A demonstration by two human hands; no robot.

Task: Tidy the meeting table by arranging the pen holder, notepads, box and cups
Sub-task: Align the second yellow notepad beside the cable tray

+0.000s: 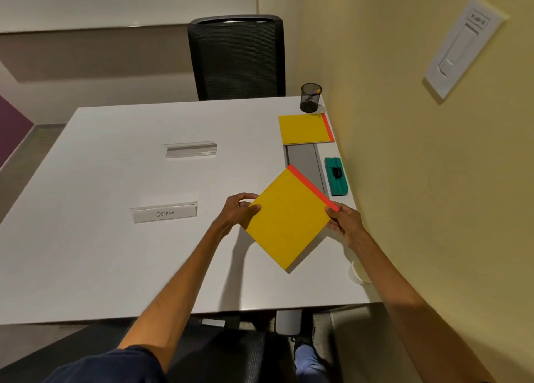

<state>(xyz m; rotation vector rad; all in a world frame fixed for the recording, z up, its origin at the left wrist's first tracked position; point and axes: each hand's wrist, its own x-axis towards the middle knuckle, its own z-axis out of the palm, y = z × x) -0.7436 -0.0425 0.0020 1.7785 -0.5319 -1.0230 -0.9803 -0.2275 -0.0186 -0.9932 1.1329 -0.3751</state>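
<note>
notepads: two; one held [289, 219], one flat [305, 128] beside pen holder [310, 97]
left hand [235, 210]: pinching held notepad corner
right hand [345, 223]: pinching opposite corner
name stands: two

One view only — head cam, worn by the person, looking fwd and steeply down over the white table [101, 180]. Wide-angle, edges bow. Close in: both forearms run up from the bottom edge, the table's near edge sits low in frame. Far side reaches a black chair [237, 58] — yellow wall [404, 122] runs down the right. No 2nd view to overlap.
</note>
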